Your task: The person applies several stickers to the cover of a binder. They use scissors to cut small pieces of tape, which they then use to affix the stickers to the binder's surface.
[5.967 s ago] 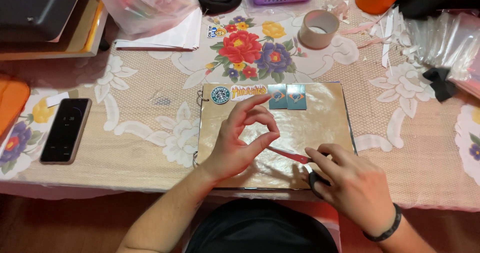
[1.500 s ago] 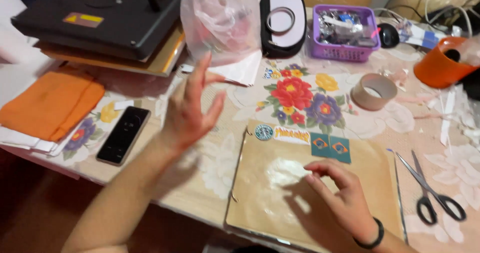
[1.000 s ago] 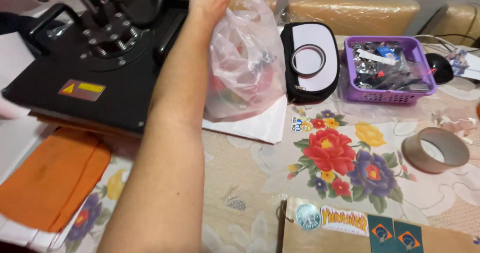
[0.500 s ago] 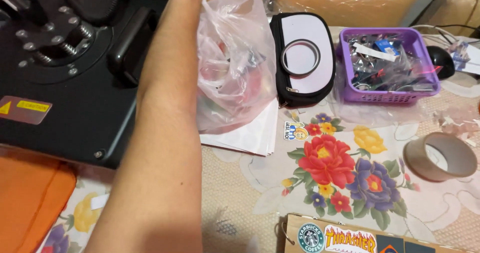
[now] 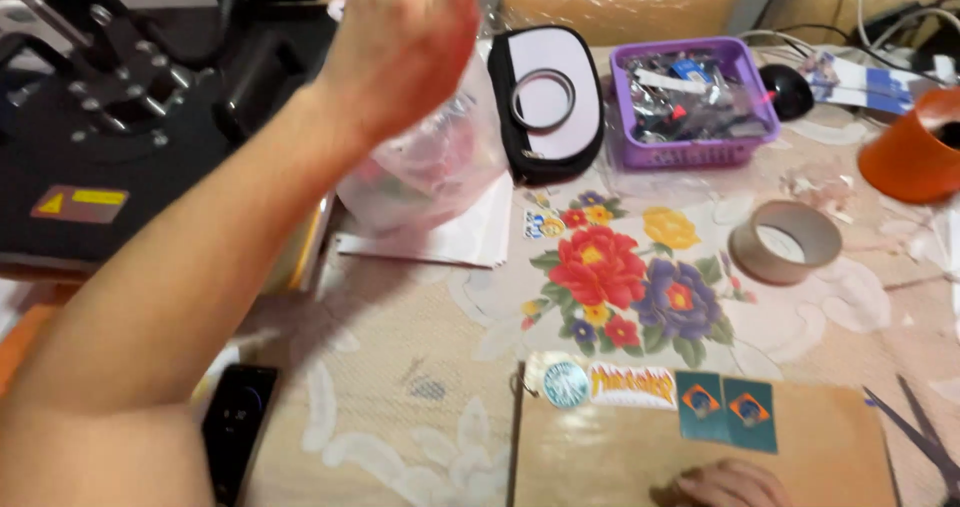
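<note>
The left hand (image 5: 405, 42) is raised at the upper centre of the frame, blurred, held above a clear plastic bag (image 5: 430, 162). Whether its fingers are spread or curled cannot be told, and no gripped thing is seen in it. The forearm is stretched across the left half of the frame, so part of the black heat press (image 5: 120, 137) at upper left is covered by it.

The bag is slumped against the press, resting on a stack of white paper sheets (image 5: 450, 237), probably just parked out of the work area. The right hand (image 5: 725, 485) is cut by the bottom edge; its knuckles are laid on a brown kraft-cover notebook (image 5: 640, 457) at lower centre, seemingly to pin it flat. Open or closed cannot be told there either.

4 stickers (image 5: 640, 387) are seen along the notebook's top edge: 1 round, 1 long, 2 teal squares. A roll of brown tape (image 5: 785, 242) lies flat at centre right on the floral tablecloth (image 5: 610, 277). A purple basket (image 5: 695, 102) of small packets is placed at upper right, a black-and-white pouch (image 5: 545, 102) just beside it. An orange cup (image 5: 910, 152) is at the right edge, scissors (image 5: 920, 437) at lower right, a black phone (image 5: 238, 437) at lower left.
</note>
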